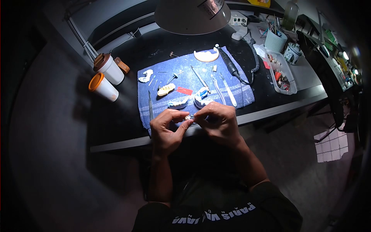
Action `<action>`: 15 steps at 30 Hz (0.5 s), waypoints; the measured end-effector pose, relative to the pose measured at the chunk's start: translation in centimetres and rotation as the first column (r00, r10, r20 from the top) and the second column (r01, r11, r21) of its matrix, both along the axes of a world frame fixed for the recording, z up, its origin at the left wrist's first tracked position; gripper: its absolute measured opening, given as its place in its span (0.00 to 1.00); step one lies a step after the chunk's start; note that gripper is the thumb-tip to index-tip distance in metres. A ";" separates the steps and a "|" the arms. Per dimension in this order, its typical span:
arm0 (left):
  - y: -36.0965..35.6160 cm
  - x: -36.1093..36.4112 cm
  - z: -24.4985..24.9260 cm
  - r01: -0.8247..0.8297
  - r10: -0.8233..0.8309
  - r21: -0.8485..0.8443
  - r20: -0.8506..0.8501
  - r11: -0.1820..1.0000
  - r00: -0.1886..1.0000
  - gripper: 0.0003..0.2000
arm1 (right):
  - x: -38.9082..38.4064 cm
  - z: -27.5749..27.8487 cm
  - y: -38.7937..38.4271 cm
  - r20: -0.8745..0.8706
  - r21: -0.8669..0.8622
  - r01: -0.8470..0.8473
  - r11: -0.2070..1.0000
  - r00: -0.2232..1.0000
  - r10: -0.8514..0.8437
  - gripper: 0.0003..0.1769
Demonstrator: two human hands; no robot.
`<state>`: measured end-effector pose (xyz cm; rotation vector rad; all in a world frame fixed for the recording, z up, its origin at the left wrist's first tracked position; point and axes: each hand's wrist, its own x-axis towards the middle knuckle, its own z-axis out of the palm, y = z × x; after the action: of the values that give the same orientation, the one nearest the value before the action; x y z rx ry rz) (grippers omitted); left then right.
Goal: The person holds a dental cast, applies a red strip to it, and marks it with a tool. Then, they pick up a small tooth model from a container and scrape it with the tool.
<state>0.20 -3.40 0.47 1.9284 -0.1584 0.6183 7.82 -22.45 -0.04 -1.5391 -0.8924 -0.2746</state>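
Over the front edge of the blue towel (131, 104), my left hand (168, 129) and my right hand (218, 123) meet with fingertips pinched on a small whitish piece (189, 117). It has a bluish part at its right side; finer detail is too small to tell. Just beyond my hands lie a white and blue dental model (201, 97) and another low model (178, 103). Farther back on the towel are a yellowish model (166, 90) and a red strip (184, 91).
A lamp shade (191, 17) hangs over the far side. White cups (103, 88) stand at the left. A handpiece (229, 62), knives (228, 89) and a tweezer-like tool (150, 106) lie on the towel. A plastic box (288, 91) sits at the right.
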 end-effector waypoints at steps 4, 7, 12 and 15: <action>0.1 0.1 -0.3 0.003 -0.003 -0.002 0.002 1.000 1.000 0.11 | 0.0 0.1 0.0 0.000 0.000 0.006 1.000 1.000 -0.006 0.10; 0.1 0.0 -0.3 0.003 -0.003 0.023 0.013 1.000 1.000 0.11 | 0.0 0.0 0.0 0.000 0.001 0.006 1.000 1.000 -0.006 0.10; 0.0 0.0 -0.1 0.015 -0.015 -0.003 -0.005 1.000 1.000 0.12 | -0.1 -0.1 0.1 0.001 -0.009 0.014 1.000 1.000 -0.014 0.10; 0.0 0.0 0.0 0.009 -0.009 0.011 0.002 1.000 1.000 0.11 | 0.0 -0.3 0.1 0.004 -0.007 0.019 1.000 1.000 -0.019 0.10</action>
<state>0.20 -3.41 0.52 1.9366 -0.1725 0.6147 7.87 -22.34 -0.32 -1.5545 -0.8829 -0.2891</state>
